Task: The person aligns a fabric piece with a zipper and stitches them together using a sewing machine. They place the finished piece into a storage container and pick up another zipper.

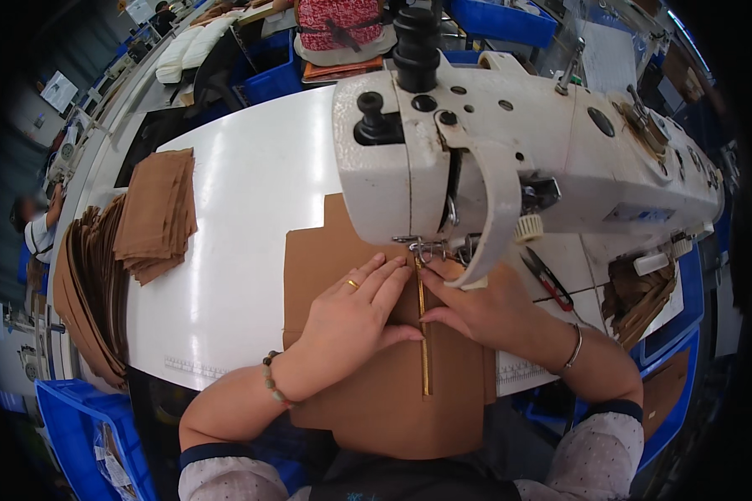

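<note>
A sewing workshop is surrounding this white work surface (pixel 234 209): an industrial sewing machine (pixel 493 125) is filling its far-right corner, brown fabric stacks (pixel 154 213) are lining its left edge, and a blurred co-worker (pixel 39 235) is seemingly working beyond.

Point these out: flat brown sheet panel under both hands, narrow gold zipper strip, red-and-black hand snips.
Flat brown sheet panel (pixel 372 405): head view, bare part below the left hand.
Narrow gold zipper strip (pixel 426 363): head view, lower stretch.
Red-and-black hand snips (pixel 550 280): head view, around the middle.
</note>
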`<act>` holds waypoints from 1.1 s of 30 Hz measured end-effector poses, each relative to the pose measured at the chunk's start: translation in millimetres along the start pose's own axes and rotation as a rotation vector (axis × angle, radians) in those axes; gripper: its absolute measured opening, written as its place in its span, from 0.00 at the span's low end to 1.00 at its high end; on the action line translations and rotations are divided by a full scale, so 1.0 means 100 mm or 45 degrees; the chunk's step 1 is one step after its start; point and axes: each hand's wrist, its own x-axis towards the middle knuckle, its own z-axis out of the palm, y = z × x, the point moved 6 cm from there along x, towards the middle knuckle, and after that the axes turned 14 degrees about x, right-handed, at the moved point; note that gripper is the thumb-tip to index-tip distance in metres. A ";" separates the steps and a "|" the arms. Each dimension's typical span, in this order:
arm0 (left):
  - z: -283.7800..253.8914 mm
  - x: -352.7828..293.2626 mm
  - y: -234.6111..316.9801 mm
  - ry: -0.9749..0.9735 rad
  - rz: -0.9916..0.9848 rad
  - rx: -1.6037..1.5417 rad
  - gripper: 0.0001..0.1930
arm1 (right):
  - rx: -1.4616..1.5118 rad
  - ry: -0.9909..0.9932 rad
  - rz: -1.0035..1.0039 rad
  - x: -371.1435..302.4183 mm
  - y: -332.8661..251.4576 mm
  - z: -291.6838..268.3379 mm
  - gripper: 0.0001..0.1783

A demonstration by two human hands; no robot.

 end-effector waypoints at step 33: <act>0.02 0.07 0.00 0.009 0.056 0.075 0.36 | -0.072 0.001 -0.021 -0.04 0.05 0.12 0.27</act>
